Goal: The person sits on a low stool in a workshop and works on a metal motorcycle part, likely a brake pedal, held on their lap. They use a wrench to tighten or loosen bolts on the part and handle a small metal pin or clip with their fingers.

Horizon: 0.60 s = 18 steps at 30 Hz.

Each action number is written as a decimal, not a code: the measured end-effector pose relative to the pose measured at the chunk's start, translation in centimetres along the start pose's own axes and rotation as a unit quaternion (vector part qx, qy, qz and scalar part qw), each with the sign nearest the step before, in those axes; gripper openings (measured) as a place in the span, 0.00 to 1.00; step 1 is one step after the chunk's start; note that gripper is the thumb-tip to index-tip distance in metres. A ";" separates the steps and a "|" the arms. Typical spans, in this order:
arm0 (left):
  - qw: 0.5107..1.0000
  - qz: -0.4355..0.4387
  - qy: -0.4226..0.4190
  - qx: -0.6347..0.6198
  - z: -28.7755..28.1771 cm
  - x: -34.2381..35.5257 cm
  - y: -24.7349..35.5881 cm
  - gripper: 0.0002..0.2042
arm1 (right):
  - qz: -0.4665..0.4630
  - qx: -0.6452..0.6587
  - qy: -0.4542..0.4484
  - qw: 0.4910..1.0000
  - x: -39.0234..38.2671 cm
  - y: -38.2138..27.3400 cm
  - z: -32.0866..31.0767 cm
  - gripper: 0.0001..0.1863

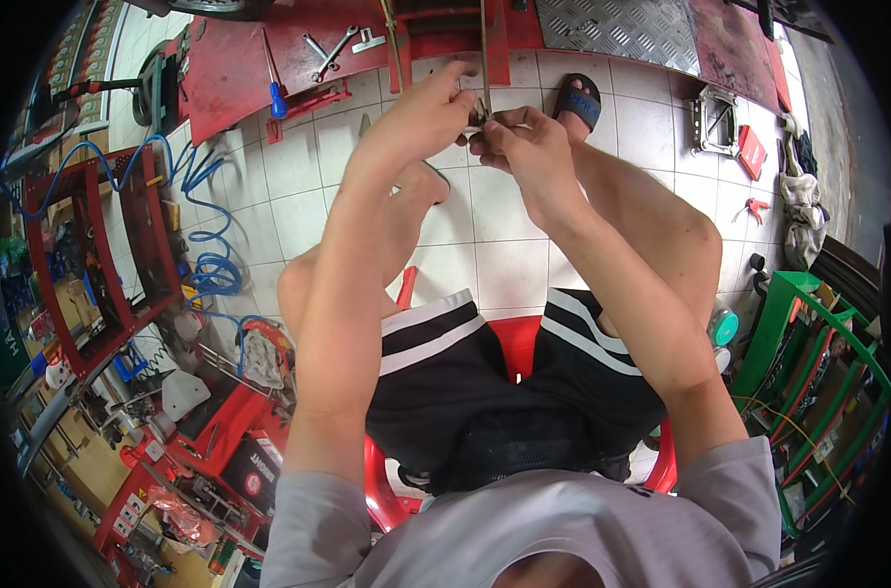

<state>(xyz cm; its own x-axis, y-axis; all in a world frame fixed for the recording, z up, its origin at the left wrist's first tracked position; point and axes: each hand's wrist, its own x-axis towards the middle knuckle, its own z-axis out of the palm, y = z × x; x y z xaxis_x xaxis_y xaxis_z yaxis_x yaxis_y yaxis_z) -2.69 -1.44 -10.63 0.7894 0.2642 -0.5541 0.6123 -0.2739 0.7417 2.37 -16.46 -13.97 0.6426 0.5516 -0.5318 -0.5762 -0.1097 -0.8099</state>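
Note:
My left hand [431,110] and my right hand [533,149] meet in front of the red platform's [240,64] edge, above the tiled floor. Both have their fingers closed around a small metal piece [476,127] at the lower end of a thin upright rod [484,49]. The fingers cover most of that piece, so its kind cannot be made out. On the platform to the left lie a blue-handled screwdriver [277,98], two wrenches [336,51] and a small T-shaped metal tool [369,42].
A checkered metal plate [617,34] covers part of the platform. Coiled blue air hose [215,274] and a red rack [97,255] stand left. To the right are a metal frame [713,120], a red box [752,152] and a green rack [793,294]. I sit on a red chair [516,343].

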 end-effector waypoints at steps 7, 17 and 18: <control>1.000 -0.020 -0.006 0.004 -0.1 0.3 -0.2 0.24 | 0.001 -0.003 -0.002 1.000 0.0 0.1 0.0 0.10; 1.000 0.011 0.011 0.017 0.1 -0.1 -0.2 0.24 | 0.013 -0.002 0.001 1.000 0.1 0.1 0.0 0.11; 1.000 0.006 0.004 0.020 0.0 0.1 -0.4 0.24 | 0.013 -0.001 0.002 1.000 0.1 0.1 0.0 0.11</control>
<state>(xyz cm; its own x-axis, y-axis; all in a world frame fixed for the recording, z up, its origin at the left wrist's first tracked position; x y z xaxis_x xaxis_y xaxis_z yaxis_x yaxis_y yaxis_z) -2.86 -1.29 -10.96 0.7963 0.2688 -0.5420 0.6043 -0.3131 0.7326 2.33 -16.40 -14.11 0.6289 0.5456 -0.5539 -0.5916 -0.1263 -0.7962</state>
